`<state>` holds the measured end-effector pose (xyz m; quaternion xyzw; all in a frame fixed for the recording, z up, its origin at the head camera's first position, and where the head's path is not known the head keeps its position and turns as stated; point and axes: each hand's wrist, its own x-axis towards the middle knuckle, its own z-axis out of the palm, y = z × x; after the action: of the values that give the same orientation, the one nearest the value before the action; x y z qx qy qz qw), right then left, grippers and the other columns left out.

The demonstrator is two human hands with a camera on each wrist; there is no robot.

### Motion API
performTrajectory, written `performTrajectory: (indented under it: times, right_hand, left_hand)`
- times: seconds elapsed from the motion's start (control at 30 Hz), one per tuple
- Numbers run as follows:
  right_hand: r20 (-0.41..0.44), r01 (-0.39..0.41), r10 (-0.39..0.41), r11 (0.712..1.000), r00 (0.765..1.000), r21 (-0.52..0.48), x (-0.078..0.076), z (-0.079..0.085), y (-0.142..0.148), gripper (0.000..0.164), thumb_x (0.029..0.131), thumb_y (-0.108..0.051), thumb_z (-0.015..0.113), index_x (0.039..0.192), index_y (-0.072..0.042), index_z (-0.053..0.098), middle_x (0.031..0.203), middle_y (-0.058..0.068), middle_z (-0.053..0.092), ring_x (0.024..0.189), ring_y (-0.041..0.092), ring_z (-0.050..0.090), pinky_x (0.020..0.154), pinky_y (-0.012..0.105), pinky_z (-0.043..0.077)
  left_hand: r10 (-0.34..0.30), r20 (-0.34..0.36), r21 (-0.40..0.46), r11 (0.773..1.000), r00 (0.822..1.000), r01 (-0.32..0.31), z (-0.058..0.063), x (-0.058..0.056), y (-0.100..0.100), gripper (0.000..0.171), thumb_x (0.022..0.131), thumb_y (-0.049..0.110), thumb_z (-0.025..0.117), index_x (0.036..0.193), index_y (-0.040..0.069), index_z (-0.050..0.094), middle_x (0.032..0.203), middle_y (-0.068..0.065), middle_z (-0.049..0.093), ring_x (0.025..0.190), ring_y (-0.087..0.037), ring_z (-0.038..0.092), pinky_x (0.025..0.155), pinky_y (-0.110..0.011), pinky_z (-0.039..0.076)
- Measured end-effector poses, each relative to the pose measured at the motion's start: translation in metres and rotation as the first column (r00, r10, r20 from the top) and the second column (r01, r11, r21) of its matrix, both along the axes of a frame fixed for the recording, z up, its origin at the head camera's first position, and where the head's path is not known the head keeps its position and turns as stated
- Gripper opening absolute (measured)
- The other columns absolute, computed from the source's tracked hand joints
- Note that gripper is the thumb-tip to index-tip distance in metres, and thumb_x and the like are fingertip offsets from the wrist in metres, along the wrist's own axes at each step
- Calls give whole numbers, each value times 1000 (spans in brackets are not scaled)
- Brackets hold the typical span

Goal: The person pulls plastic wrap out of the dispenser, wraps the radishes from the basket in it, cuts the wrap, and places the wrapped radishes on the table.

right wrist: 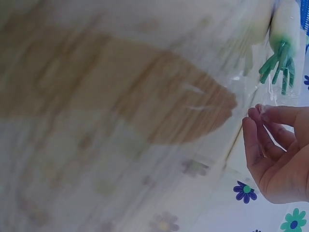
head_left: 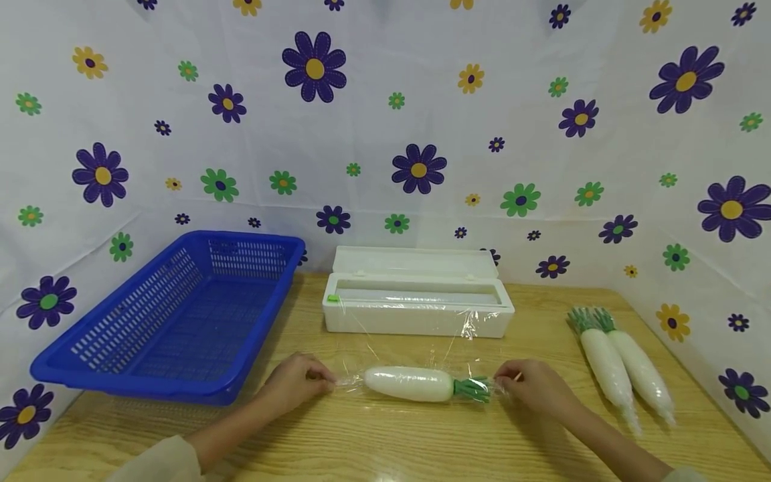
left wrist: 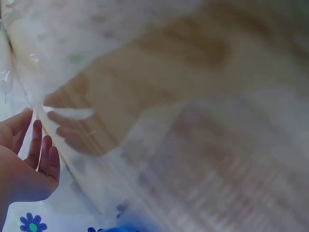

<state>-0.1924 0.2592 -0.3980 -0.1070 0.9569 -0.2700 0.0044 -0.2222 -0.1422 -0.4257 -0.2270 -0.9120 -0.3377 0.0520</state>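
A white radish (head_left: 409, 383) with short green stalks lies sideways on the wooden table in clear plastic film (head_left: 351, 382). Past the radish's left end, my left hand (head_left: 296, 381) pinches the twisted film between thumb and fingertips. On the stalk side, my right hand (head_left: 538, 386) pinches the other end of the film. A sheet of the film stretches from the radish back to a white dispenser box (head_left: 415, 323), whose lid stands up. Beyond the right fingertips, the right wrist view shows the green stalks (right wrist: 280, 63) through the film.
Two more radishes (head_left: 608, 368) in film lie side by side at the right. A blue plastic basket (head_left: 241, 365) stands at the left, its near end close to my left forearm. Behind the table hangs a white flowered cloth (head_left: 361, 127).
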Motion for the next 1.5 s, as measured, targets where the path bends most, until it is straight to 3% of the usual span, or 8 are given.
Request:
performTrajectory:
  times: [0.17, 0.27, 0.47, 0.57, 0.67, 0.8, 1.07, 1.5]
  right_hand:
    - [-105, -10, 14, 999, 994, 40, 2, 10, -1, 9, 88, -12, 61, 86, -10, 69, 82, -2, 64, 70, 13, 55, 57, 30, 45]
    - [-249, -49, 64, 996, 966, 69, 3, 16, -5, 6, 87, -11, 64, 85, -9, 69, 83, -4, 62, 72, 13, 55, 60, 31, 48]
    - [-506, -246, 285, 959, 814, 144, 7, 18, -31, 14, 76, -3, 73, 85, -11, 67, 85, -7, 61, 79, 14, 57, 63, 28, 50]
    - [-518, -347, 415, 910, 748, 229, 7, 14, -46, 20, 74, -4, 74, 89, -13, 66, 90, -5, 60, 84, 15, 57, 66, 29, 50]
    - [-470, -415, 507, 862, 722, 291, 5, 10, -58, 24, 74, -8, 75, 94, -14, 64, 93, -3, 58, 86, 17, 56, 70, 30, 49]
    - [-438, -406, 528, 846, 728, 344, 0, 7, -67, 29, 72, -11, 77, 98, -13, 63, 96, -1, 57, 87, 18, 55, 73, 32, 48]
    - [-410, -328, 452, 882, 792, 339, -16, 5, -70, 30, 73, -17, 77, 99, -11, 62, 100, 3, 59, 91, 22, 56, 76, 37, 48]
    - [-323, -273, 378, 905, 868, 325, -30, 4, -77, 35, 74, -19, 76, 104, -9, 62, 98, 3, 59, 85, 22, 55, 69, 37, 48]
  left_hand:
    - [33, -46, 61, 998, 998, -30, 7, -5, 1, 17, 78, -4, 66, 85, 9, 71, 82, 3, 64, 75, -15, 57, 65, -27, 46]
    - [19, -108, 103, 995, 994, -8, 14, -9, 9, 19, 80, -8, 62, 90, 6, 69, 86, -1, 64, 79, -18, 58, 67, -30, 48]
    - [-186, -219, 18, 981, 958, 195, 28, -1, 42, 17, 82, 7, 68, 99, 9, 67, 101, -1, 61, 95, -20, 56, 79, -36, 48]
    - [-297, -250, -143, 953, 922, 268, 31, 5, 59, 21, 82, 17, 70, 102, 14, 65, 108, 1, 58, 103, -18, 53, 85, -33, 45]
    - [-349, -258, -283, 919, 901, 275, 30, 6, 71, 24, 80, 22, 72, 102, 16, 66, 107, 3, 58, 102, -15, 52, 81, -27, 46]
    - [-333, -229, -352, 905, 915, 241, 28, 4, 78, 25, 76, 21, 76, 99, 17, 67, 104, 4, 59, 98, -15, 54, 72, -23, 48]
    - [-258, -157, -368, 911, 953, 186, 29, -5, 87, 36, 72, 25, 78, 104, 18, 65, 109, 1, 61, 97, -18, 57, 72, -31, 48]
    - [-180, 26, -282, 942, 983, 180, 26, -28, 86, 37, 77, 28, 74, 111, 16, 67, 109, 0, 58, 102, -18, 51, 78, -34, 46]
